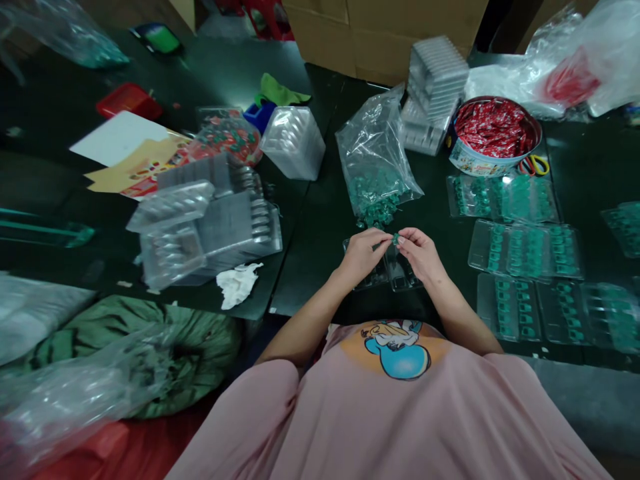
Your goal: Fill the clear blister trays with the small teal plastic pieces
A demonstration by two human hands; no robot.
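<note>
Between the fingertips of both hands is a small green translucent plastic piece. My left hand pinches it from one side, and my right hand grips it from the other. Beneath my hands lies a clear plastic tray on the dark table, partly covered by them. Just beyond, a clear plastic bag lies with its mouth toward me, and loose green pieces spill from it. The exact shape of the held piece is too small to make out.
To the right lie several clear trays filled with green pieces. Behind them are a round tin of red packets and scissors. Stacked clear trays and a crumpled tissue are at left. A cardboard box stands at the back.
</note>
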